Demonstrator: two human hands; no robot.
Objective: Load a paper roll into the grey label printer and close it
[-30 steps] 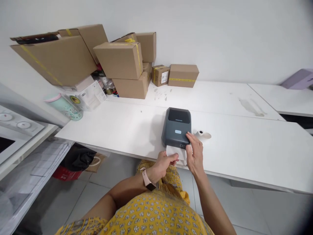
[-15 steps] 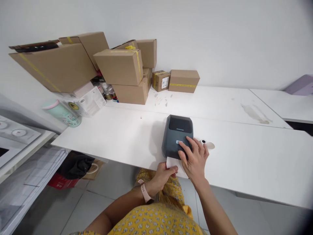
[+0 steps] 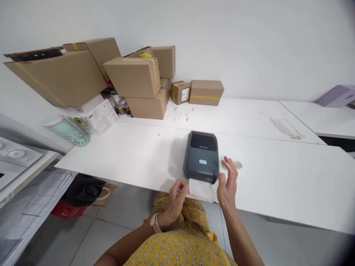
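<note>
A dark grey label printer [image 3: 202, 153] stands on the white table near its front edge, with a light button on its top. White label paper [image 3: 200, 189] sticks out from its front side toward me. My left hand [image 3: 176, 199] is beside the left edge of that paper, fingers curled together, with nothing visible in them. To the right of the printer is my right hand [image 3: 228, 184], empty, thumb and fingers apart. Its fingertips are over a small white roll, mostly hidden, beside a pale round piece [image 3: 237, 164] on the table.
Cardboard boxes [image 3: 131, 77] are stacked at the back left, and two smaller boxes [image 3: 206, 92] stand against the wall. A mint tumbler [image 3: 68, 131] leans by a white box [image 3: 102, 116] at the left. A purple object [image 3: 335, 96] lies far right. The white table [image 3: 277, 177] ends close to my body.
My right hand has come off the printer's button and moved right, beside the printer. My left hand has let go of the paper and drawn slightly left.
</note>
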